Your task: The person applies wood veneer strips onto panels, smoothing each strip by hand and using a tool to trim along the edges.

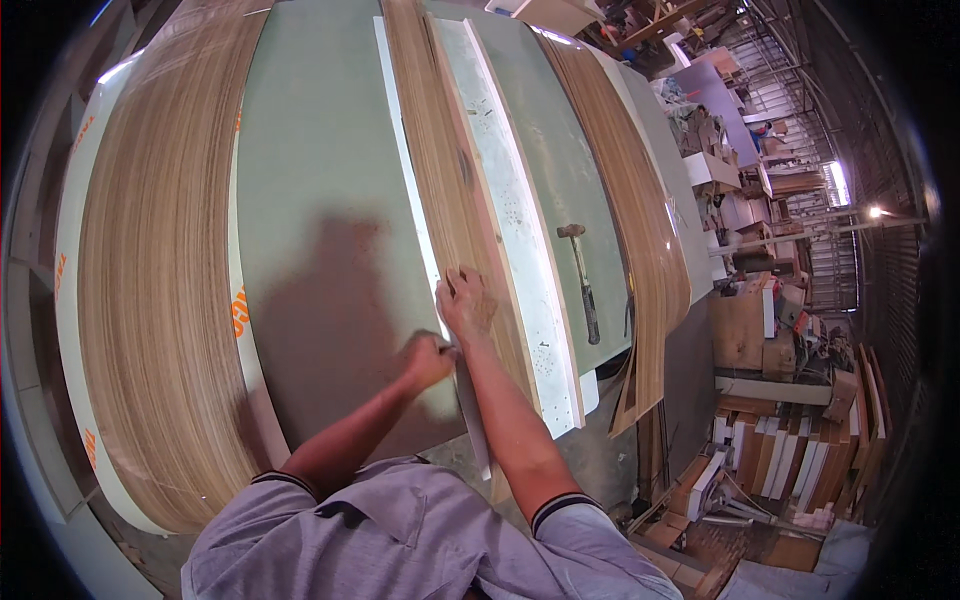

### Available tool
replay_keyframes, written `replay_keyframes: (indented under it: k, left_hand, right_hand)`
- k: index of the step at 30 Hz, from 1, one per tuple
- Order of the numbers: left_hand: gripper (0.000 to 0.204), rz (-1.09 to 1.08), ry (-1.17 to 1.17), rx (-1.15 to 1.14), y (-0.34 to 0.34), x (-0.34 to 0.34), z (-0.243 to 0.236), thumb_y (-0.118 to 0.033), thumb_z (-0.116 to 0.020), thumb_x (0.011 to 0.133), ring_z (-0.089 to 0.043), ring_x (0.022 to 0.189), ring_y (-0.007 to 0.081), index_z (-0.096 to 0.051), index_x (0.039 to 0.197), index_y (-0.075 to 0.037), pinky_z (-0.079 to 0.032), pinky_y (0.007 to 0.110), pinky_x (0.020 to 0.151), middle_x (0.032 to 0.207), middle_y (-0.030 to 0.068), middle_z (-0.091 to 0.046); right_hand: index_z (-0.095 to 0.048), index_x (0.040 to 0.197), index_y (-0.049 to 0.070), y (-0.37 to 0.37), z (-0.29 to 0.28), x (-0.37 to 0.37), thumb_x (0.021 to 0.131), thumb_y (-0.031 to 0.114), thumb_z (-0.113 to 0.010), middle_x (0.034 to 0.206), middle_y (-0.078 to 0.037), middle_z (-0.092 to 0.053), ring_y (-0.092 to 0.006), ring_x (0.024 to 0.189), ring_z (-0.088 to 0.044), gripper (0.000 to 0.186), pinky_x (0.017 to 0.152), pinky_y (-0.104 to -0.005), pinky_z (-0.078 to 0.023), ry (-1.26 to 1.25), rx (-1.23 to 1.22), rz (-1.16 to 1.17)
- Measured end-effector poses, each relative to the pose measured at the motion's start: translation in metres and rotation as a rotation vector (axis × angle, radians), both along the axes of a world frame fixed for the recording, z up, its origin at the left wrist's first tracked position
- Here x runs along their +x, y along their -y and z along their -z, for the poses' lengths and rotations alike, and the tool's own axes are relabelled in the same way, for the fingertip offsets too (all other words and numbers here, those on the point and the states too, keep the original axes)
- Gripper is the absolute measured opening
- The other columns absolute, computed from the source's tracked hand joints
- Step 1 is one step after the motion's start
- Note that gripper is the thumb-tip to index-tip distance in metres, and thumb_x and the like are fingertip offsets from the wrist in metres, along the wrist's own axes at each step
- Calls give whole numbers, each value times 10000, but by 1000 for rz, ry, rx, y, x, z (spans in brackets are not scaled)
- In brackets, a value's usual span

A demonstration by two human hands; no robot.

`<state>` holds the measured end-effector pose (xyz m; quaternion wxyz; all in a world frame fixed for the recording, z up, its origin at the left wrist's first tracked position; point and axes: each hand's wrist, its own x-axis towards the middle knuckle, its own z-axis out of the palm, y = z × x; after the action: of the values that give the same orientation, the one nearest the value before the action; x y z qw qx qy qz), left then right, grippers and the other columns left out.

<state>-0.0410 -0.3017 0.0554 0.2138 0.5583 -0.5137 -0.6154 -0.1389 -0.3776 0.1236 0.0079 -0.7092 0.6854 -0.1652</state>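
A narrow wood-grain strip [432,130] runs away from me over a green-grey sheet [310,120], with a thin white strip [398,120] along its left edge. My right hand [466,302] rests on the wood-grain strip, its fingers lying over the surface near the white edge. Just left of and nearer than it, my left hand [428,361] is closed in a fist at the white strip. What its fingers hold is too small to make out. The near end of the white strip passes between my forearms.
A hammer [580,280] lies right of a long white channel [515,220] with small bits in it. Stacked wood-grain sheets lie at left [160,250] and right [620,160]. Boards [790,460] and workshop clutter stand on the far right.
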Motion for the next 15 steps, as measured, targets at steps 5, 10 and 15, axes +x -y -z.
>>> replay_keyframes:
  k: [5,10,15]
  left_hand:
    - [277,35,86,-81,-27,-25,-10,-260,-722,787,-699,834,381,-718,858,7,-526,445,737,868,249,-694]
    - [256,-56,124,-42,4,-29,-20,-240,-711,790,-679,881,416,-707,860,6,-531,460,755,913,258,-689]
    - [166,-122,251,-215,75,-21,-22,-123,-651,765,-687,837,413,-696,788,35,-556,456,751,854,293,-672]
  right_hand:
    - [-700,1132,91,41,0,16,859,295,-658,1179,-154,-621,-357,1089,-589,343,861,-478,-521,24,96,60]
    - [-696,1131,67,43,-4,9,872,307,-657,1242,-169,-611,-363,1119,-585,355,918,-469,-498,73,68,83]
    - [-671,1150,20,-36,0,-42,848,318,-706,1241,-201,-608,-367,1140,-571,426,964,-455,-463,277,45,101]
